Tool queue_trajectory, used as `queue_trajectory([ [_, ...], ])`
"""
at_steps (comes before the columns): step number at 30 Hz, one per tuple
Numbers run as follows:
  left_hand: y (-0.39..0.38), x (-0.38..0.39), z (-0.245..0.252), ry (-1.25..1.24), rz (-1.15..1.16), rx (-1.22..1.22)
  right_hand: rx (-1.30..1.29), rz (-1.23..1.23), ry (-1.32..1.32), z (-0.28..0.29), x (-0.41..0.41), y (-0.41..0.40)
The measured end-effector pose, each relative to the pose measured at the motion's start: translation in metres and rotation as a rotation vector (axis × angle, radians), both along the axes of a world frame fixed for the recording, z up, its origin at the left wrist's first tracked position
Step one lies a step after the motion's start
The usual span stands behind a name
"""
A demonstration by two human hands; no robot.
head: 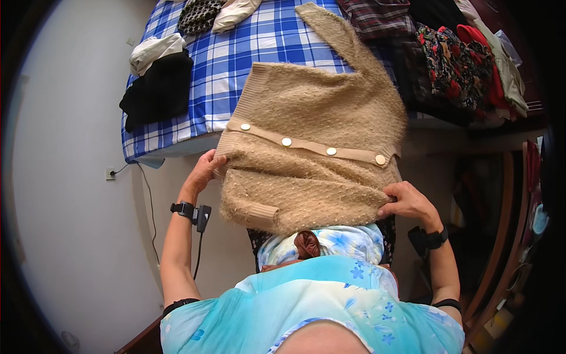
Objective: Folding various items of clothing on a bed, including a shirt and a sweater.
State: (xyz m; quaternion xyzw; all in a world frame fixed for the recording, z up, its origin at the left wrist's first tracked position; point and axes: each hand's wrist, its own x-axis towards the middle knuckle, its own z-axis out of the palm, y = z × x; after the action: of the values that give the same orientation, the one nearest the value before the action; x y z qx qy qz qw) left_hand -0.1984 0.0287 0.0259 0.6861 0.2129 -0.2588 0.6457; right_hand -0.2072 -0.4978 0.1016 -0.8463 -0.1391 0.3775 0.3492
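Note:
A fuzzy tan knitted cardigan [318, 106] lies partly on the bed and hangs over its near edge towards me. Its button band, with several pale round buttons, runs crosswise over the middle. One sleeve stretches up across the bed; the other is folded along the near side, its ribbed cuff [260, 215] facing left. My left hand [207, 169] grips the ribbed hem at the left edge. On the right, my right hand [407, 201] pinches the knit near the shoulder and collar end. Both hands wear black wrist straps.
A blue and white plaid sheet [221, 84] covers the bed. Black clothing [159, 90] and a white garment [157, 53] lie at its left edge. Floral fabric [457, 66] and other clothes are heaped at the right. A plugged-in cord [152, 212] hangs by the left wall.

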Motion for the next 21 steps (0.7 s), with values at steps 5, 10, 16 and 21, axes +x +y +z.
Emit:
queue_trajectory([
  [5,0.004,-0.015,0.003,-0.205,0.069,0.061,0.018,-0.009,0.023,-0.002,0.002,0.003],
  [10,-0.003,-0.02,0.038,-0.337,0.157,-0.002,0.094,-0.021,0.137,0.004,-0.001,-0.008],
  [16,0.024,-0.055,-0.004,-0.213,0.196,0.111,0.146,0.051,0.2,0.001,-0.002,-0.022],
  [21,0.02,-0.061,-0.013,-0.082,0.122,0.105,0.026,0.116,-0.005,0.017,0.001,-0.005],
])
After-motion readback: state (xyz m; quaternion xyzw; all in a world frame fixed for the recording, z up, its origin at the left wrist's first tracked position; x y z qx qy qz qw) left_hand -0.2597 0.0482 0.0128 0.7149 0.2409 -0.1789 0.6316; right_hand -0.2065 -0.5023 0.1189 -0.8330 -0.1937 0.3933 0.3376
